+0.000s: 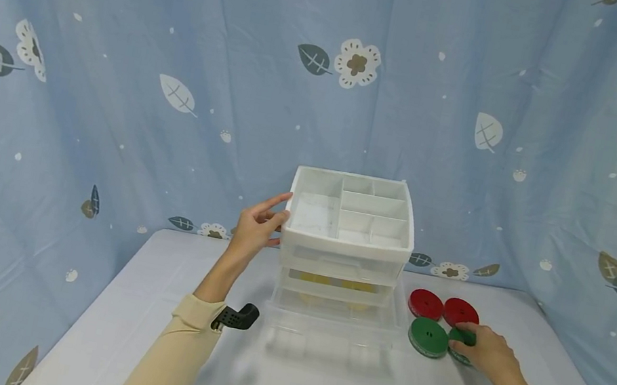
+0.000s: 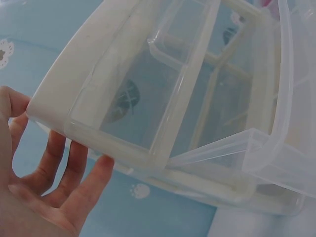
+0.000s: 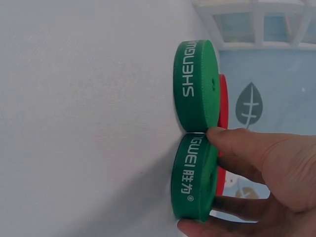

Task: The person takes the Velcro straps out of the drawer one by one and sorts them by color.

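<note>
My left hand [image 1: 254, 228] touches the left side of a white plastic drawer unit [image 1: 345, 246] with spread fingers. In the left wrist view its fingertips [image 2: 104, 163] rest along the unit's edge. My right hand [image 1: 493, 354] pinches a green roll of tape [image 3: 190, 177] between thumb and fingers, on the white table. Another green roll of tape [image 1: 428, 337] with printed lettering lies right beside it. Behind them lie two red rolls of tape, one on the left [image 1: 426, 304] and one on the right [image 1: 459, 311], partly hidden.
Clear lower drawers [image 1: 331, 327] stick out of the unit's front. Yellow round things [image 1: 311, 288] show through the plastic. The unit's top has divided compartments [image 1: 375, 206]. A blue patterned curtain [image 1: 243, 71] hangs behind the white table [image 1: 136, 327].
</note>
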The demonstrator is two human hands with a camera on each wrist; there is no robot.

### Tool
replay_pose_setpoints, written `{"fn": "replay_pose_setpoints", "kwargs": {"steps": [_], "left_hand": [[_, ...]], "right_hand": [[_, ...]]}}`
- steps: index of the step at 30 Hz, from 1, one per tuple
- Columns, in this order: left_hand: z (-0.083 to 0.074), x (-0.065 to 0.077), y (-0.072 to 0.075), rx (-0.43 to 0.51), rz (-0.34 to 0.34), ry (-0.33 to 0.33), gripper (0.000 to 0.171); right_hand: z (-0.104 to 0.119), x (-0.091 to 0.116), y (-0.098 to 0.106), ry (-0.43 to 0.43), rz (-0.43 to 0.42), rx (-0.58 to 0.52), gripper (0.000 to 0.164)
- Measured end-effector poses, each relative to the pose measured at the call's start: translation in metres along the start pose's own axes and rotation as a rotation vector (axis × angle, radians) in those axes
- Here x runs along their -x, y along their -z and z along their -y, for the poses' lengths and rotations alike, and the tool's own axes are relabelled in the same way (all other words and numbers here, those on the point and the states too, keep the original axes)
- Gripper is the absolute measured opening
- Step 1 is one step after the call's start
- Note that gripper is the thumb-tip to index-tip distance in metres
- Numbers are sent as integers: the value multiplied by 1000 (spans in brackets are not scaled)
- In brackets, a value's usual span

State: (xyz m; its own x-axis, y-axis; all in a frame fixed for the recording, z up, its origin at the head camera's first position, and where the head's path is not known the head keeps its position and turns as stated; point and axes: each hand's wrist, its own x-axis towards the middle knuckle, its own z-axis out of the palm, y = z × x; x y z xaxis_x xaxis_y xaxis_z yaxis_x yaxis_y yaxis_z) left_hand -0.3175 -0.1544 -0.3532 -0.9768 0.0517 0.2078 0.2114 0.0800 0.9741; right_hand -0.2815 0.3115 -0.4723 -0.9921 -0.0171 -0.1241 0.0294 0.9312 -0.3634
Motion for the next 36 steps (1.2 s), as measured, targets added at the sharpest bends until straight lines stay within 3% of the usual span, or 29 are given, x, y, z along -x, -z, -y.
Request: {"fn": "replay_pose_setpoints", "kwargs": {"steps": [8, 19, 27, 36], "left_hand": [[1, 1, 0, 0, 7, -16, 42], [0, 3, 0, 13, 11, -6, 42], [-2, 5, 0, -14, 3, -11, 43], [5, 0, 1, -9, 4, -19, 43]], "right_hand": [[-3, 3, -7, 18, -22, 8, 62], [4, 14, -13, 77, -159, -24, 54], [30, 22, -9, 130, -311, -20, 43], [73, 40, 2, 222, -429, -116, 37]]}}
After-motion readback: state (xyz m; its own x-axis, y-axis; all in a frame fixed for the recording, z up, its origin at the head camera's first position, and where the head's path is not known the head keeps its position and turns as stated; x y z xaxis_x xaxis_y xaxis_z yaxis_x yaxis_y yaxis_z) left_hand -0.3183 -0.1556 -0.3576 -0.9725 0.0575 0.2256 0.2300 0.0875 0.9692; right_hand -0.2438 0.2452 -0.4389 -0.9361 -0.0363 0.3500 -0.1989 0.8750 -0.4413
